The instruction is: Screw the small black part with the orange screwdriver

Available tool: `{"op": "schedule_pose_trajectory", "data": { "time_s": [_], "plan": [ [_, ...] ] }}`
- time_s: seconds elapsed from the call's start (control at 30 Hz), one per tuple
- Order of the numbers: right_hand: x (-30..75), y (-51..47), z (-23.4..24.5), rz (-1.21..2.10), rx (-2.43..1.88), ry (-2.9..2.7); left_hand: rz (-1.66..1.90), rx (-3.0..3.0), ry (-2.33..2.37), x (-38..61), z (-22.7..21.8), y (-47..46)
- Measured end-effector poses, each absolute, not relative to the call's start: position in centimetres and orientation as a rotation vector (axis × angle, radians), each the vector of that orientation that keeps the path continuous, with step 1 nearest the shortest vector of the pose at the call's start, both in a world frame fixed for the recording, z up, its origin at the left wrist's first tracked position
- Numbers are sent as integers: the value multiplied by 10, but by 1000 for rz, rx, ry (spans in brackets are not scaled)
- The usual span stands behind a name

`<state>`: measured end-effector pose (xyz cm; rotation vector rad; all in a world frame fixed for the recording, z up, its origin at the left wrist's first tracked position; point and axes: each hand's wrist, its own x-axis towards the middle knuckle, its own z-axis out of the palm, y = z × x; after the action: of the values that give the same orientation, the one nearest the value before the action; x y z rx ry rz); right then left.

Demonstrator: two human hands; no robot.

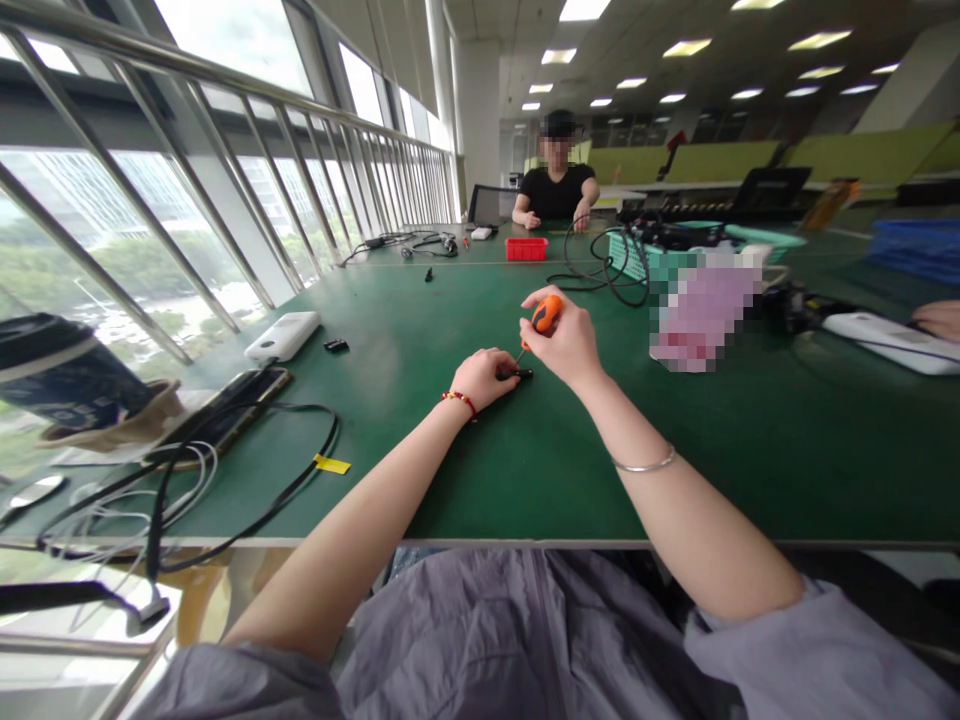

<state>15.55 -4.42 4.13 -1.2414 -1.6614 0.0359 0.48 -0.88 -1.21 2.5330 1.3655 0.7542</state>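
"What are you doing with your hands?"

"My right hand (570, 345) is gripping an orange screwdriver (548, 313), its fingers wrapping round the handle. My left hand (480, 384) is grasping a small black piece (526, 373), its fingers closing on it low at the worktop (600, 470)."

"And where is that piece sitting?"

"It's lying in front of me, and one end is poking out past my left fingers towards three o'clock. The handle is leaning at one o'clock from it, and the shaft is slanting down to it. My fingers are partly hiding the tip, so I'm not telling you whether it's touching."

"What's lying around you?"

"From the piece, a red tray (526, 250) is sitting at twelve o'clock, and a person (556, 190) in a black top is sitting beyond it. A teal basket (628, 258) is standing towards two, with a white box (283, 336) and a paper cup (67, 375) resting around nine."
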Motion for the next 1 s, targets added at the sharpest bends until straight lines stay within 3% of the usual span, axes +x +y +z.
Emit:
{"op": "schedule_pose_trajectory", "data": {
  "time_s": [0.43,1.0],
  "plan": [
    [161,-39,39,-175,-1357,-1388,827,2534,1434,6,-12,-13],
    [172,-34,36,-143,-1443,-1359,930,2458,1486,6,-7,-13]
  ]
}}
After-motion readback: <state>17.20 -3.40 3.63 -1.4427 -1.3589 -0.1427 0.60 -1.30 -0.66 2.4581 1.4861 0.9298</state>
